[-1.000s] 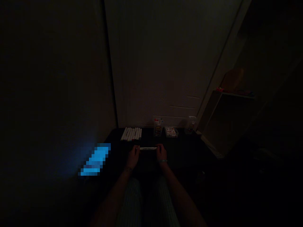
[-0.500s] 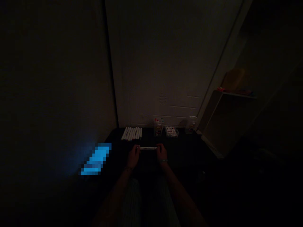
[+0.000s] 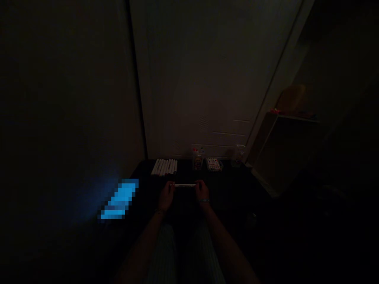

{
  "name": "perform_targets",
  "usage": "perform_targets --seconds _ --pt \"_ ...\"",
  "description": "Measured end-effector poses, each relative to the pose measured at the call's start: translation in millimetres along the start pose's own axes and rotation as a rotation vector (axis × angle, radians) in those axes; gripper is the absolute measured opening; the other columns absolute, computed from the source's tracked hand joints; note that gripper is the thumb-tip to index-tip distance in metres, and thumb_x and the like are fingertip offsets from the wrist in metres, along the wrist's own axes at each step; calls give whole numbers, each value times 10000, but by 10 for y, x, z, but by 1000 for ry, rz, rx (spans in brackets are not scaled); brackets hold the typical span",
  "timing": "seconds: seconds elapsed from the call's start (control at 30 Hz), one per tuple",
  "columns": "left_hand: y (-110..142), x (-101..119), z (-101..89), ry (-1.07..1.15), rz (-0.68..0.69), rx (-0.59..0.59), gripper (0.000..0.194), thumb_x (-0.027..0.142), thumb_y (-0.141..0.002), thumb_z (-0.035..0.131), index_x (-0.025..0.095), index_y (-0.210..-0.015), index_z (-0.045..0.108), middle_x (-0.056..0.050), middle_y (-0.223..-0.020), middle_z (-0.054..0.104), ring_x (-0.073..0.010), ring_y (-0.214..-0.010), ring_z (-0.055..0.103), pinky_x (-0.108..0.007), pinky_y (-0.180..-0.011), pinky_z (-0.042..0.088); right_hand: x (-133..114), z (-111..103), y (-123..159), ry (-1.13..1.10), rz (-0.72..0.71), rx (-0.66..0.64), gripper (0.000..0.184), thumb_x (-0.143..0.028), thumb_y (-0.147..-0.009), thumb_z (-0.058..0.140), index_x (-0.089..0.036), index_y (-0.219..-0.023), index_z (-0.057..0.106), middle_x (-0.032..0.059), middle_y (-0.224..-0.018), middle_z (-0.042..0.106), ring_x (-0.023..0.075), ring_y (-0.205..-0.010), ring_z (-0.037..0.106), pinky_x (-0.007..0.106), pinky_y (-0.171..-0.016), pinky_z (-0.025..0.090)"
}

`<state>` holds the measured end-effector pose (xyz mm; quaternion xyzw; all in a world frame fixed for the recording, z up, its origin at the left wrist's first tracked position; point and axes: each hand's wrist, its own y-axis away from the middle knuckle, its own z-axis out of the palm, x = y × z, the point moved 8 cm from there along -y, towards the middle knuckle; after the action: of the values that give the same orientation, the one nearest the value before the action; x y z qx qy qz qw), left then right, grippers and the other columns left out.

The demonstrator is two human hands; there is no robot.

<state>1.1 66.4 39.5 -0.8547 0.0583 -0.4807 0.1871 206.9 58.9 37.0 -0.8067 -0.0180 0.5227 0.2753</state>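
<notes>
A white marker (image 3: 184, 185) lies level between my two hands, over the dark table (image 3: 183, 203). My left hand (image 3: 167, 192) pinches its left end, and my right hand (image 3: 202, 191), with a band at the wrist, pinches its right end. Beyond my left hand, several white markers (image 3: 164, 167) lie side by side in a row. Behind the held marker stands a clear container (image 3: 197, 159) with a few markers in it. To the right of that is a small clear case (image 3: 214, 164) filled with marker-like pieces. The room is very dark, so finger details are faint.
Another clear container (image 3: 238, 157) stands at the table's back right corner. A blurred, glowing blue screen (image 3: 120, 201) is at the left. A pale wall panel (image 3: 204, 79) rises behind the table, and a shelf unit (image 3: 275, 146) stands at the right.
</notes>
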Motion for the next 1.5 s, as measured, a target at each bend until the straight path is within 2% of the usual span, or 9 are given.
perform_targets --seconds 0.5,0.87,1.07,1.5 --pt "-18 -41 26 -3 4 -5 305 443 -813 309 209 -790 502 27 -623 552 -113 -571 523 -209 -554 364 -41 -1 -6 -20 -29 18 239 -274 -822 350 -182 -866 566 28 -837 596 133 -782 536 224 -713 385" --pt "-9 -8 7 -8 -7 0 311 452 -811 304 213 -776 499 27 -623 555 -117 -584 530 -212 -572 372 -12 14 -10 6 -11 3 212 -267 -800 385 -191 -862 573 16 -814 598 131 -755 535 221 -690 388" --pt "-5 23 -9 -2 -9 6 324 453 -810 297 208 -745 498 29 -599 550 -114 -566 521 -209 -567 370 -40 -4 -7 -20 -10 -2 247 -264 -827 333 -192 -860 567 13 -808 596 125 -761 539 213 -696 388" --pt "-10 -20 2 4 -16 20 312 449 -814 293 213 -781 493 27 -618 547 -120 -591 524 -214 -576 376 -19 -4 1 -14 33 -9 211 -253 -795 374 -200 -860 568 5 -801 598 131 -748 540 220 -688 392"
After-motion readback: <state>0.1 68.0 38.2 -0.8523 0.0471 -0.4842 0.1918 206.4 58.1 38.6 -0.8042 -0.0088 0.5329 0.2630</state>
